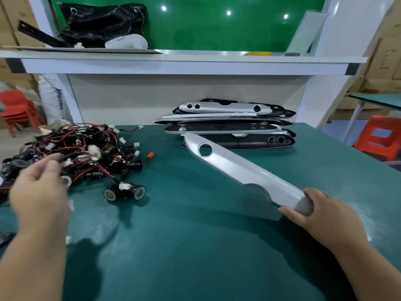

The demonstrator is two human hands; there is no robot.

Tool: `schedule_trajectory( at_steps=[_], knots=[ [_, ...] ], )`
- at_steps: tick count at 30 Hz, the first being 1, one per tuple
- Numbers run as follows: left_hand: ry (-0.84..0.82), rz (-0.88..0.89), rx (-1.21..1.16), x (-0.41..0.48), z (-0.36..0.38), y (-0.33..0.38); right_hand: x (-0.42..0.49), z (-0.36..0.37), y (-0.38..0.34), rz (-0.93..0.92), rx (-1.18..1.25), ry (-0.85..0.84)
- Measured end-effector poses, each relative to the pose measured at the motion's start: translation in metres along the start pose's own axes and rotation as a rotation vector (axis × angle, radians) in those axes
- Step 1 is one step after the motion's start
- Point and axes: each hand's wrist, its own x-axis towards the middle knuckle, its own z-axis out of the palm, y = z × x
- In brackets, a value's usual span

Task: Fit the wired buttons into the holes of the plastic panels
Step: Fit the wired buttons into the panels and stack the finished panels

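Fingers [289, 213] of your right hand [323, 216] curl round the silver panel [238, 168], right of the button pile [82, 148]. Your left hand [39, 192] hovers over that pile, too blurred to tell its grip.

Bright overhead light; glare spots on green board [206, 25]; left hand [41, 192] motion-blurred; edges bowed.

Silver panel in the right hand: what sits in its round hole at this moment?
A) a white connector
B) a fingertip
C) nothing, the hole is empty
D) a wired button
C: the round hole of the silver panel, held at its near end by the right hand, is bare and see-through, while the wired buttons lie in a pile on the table.
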Motion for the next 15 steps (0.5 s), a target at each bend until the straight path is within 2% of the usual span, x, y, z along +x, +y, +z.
schedule_trajectory(
  at_steps=[4,6,10,15],
  knots=[
    [0.036,-0.273,-0.485,0.015,-0.013,-0.004,0.0,0.0,0.0,-0.018,0.001,0.001],
    [-0.002,-0.403,-0.554,0.006,0.0,-0.005,0.0,0.0,0.0,-0.018,0.008,-0.01],
    [-0.255,-0.584,-0.733,-0.019,0.024,0.001,0.0,0.0,0.001,-0.015,0.015,-0.026],
    [-0.581,-0.543,-1.152,-0.038,0.034,0.012,0.0,0.0,0.001,-0.024,0.002,-0.024]
  ],
)
